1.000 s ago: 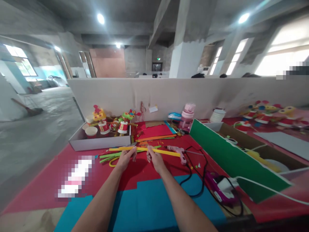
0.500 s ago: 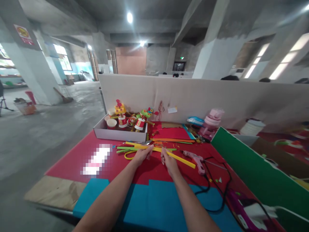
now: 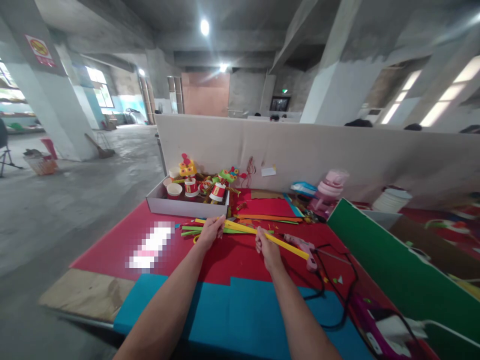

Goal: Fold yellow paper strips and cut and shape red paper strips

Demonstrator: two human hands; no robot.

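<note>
A long yellow strip (image 3: 242, 228), which looks like paper or foam, stretches between my hands above the red table top. My left hand (image 3: 212, 231) pinches it toward its left end. Farther along, my right hand (image 3: 265, 245) is closed around it, and the free end slants down to the right over a pink glue gun (image 3: 305, 247). Beneath and behind my left hand lie several green strips (image 3: 191, 231). Scissors with yellow handles (image 3: 195, 239) are mostly hidden by that hand.
A white box (image 3: 187, 207) at the back left holds paper cups and cup figures. Orange strips (image 3: 270, 218) lie behind my hands. Blue sheets (image 3: 258, 310) cover the front edge. A black cord (image 3: 350, 305) loops at right, beside a green-sided box (image 3: 382, 250). A partition (image 3: 210, 140) stands behind.
My hands have moved apart along the yellow strip, the left one leftward and the right one slightly rightward. The strip's free end has shifted right, over the glue gun.
</note>
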